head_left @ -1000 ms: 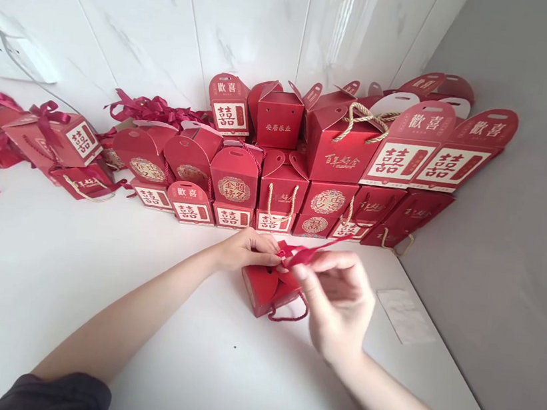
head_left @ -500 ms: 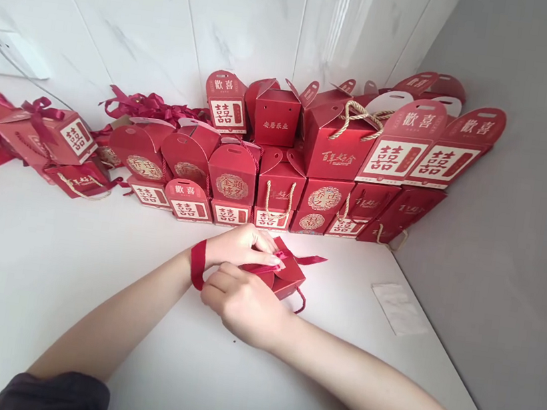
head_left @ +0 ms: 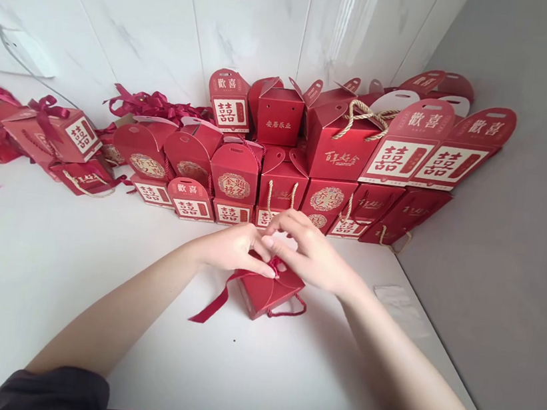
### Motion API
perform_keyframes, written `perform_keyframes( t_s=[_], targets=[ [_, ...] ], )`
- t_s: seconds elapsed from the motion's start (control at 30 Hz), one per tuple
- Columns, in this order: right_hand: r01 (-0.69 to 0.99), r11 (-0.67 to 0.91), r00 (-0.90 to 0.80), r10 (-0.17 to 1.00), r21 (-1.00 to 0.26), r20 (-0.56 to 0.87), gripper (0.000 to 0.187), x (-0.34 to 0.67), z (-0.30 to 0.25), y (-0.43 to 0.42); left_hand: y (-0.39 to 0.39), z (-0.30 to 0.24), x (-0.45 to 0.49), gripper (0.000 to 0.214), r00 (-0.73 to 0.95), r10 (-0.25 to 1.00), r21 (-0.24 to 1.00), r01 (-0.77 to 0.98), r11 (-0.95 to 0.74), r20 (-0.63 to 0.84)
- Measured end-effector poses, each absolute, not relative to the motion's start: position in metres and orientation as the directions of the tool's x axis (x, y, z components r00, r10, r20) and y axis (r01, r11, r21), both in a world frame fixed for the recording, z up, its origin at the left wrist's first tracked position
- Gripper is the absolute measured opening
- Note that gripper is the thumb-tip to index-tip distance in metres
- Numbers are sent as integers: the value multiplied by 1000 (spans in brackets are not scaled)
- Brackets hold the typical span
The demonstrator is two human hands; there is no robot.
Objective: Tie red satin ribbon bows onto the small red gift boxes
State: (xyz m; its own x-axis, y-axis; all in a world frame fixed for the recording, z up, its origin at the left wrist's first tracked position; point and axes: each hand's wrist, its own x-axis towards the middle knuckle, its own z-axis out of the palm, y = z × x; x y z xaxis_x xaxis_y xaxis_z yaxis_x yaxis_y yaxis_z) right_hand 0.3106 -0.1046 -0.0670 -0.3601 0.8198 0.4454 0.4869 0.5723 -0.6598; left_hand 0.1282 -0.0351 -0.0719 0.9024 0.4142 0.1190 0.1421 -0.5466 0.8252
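Observation:
A red gift box (head_left: 266, 293) with a twisted cord handle lies on the white table under both my hands. A dark red ribbon (head_left: 212, 307) crosses its top, and one loose tail trails off to the left onto the table. My left hand (head_left: 240, 248) is closed on the ribbon at the middle of the box top, thumb pressed down there. My right hand (head_left: 308, 250) meets it from the right, thumb and fingers curled together just above the ribbon's crossing. The ribbon's other end is hidden behind the fingers.
Stacked red gift boxes (head_left: 327, 197) stand along the tiled wall. Several ribbon-tied boxes (head_left: 51, 129) sit at the left, with a heap of ribbons (head_left: 160, 109) behind. A white tissue (head_left: 403, 309) lies at right, near the grey partition (head_left: 508, 263).
My right hand has moved from the near left, beside my left wrist, to the far right of the box. The ribbon loop around my left wrist now lies loose as a tail on the table.

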Motion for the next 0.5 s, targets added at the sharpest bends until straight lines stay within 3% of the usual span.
perform_keyframes(
  t_s=[0.07,0.13,0.33,0.5],
  targets=[
    [474,460,-364,879,-751,308,25,326,-71,-98,-43,-61,127,21,931,362,768,199,-609,46],
    [435,391,-389,894,-811,222,27,335,-74,-95,-51,-53,126,21,920,392,713,272,-647,5],
    [425,417,-535,832,-803,149,30,336,-71,-99,-56,-47,122,25,875,476,729,384,-566,-92],
    [374,444,-593,790,-814,159,20,336,-69,-100,-53,-42,118,34,828,504,716,506,-482,-246]
  ],
)
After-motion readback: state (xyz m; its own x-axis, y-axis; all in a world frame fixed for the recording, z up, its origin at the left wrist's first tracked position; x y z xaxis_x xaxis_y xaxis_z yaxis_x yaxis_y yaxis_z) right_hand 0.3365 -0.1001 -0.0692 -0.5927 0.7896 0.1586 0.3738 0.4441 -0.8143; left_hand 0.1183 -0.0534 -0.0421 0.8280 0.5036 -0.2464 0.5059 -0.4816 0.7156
